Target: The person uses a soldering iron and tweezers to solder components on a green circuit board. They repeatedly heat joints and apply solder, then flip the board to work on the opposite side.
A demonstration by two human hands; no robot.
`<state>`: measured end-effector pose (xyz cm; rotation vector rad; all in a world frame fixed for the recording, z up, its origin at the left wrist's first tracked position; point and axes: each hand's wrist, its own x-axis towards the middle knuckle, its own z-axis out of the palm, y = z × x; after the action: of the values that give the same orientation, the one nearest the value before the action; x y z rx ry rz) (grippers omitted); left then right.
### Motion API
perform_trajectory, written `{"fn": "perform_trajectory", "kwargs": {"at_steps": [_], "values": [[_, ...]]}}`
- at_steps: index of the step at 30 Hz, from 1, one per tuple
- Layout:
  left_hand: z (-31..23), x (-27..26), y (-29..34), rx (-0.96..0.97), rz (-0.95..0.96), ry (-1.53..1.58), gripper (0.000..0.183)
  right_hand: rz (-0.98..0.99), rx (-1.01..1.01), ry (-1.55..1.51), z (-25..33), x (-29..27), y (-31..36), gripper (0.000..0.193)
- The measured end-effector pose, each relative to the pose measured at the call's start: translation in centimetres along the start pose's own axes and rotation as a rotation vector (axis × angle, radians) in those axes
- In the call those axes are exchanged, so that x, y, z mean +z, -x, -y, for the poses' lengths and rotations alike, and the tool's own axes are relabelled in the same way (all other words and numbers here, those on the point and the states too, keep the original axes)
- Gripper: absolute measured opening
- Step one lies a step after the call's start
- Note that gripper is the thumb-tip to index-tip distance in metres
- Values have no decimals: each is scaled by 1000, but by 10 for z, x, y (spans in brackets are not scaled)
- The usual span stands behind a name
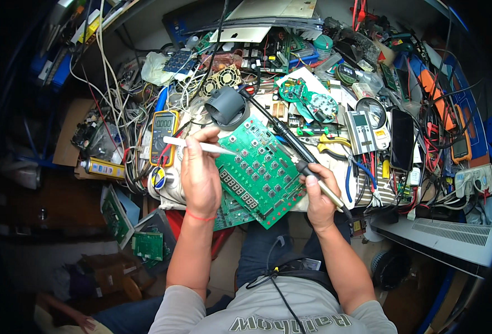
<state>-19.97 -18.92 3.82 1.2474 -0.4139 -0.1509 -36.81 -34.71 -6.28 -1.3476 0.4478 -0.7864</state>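
Note:
My left hand is closed on a pair of white tweezers, whose tips point right over a green circuit board. The board lies tilted at the front edge of the bench, with rows of push buttons, a strip of digit displays and red parts along its near edge. My right hand grips a soldering iron like a pen, its tip near the board's right side. Whether the tip touches the board I cannot tell. Another green board sticks out beneath the first one.
A yellow multimeter stands left of my left hand. Behind the board are a grey cylinder and a long black rod. Yellow-handled pliers, a black phone and tangled cables crowd the right. Another person's arm shows lower left.

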Motion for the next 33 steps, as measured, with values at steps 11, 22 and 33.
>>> {"fn": "perform_trajectory", "kwargs": {"at_steps": [11, 22, 33], "values": [[21, 0, -35, -179, 173, -92, 32, 31, -135, 132, -8, 9, -19, 28], [17, -8, -86, -236, 550, -300, 25, 52, -315, 221, -14, 12, -25, 28], [13, 0, -103, -252, 771, -483, 23, 83, -383, 291, -13, 14, -25, 27]]}}
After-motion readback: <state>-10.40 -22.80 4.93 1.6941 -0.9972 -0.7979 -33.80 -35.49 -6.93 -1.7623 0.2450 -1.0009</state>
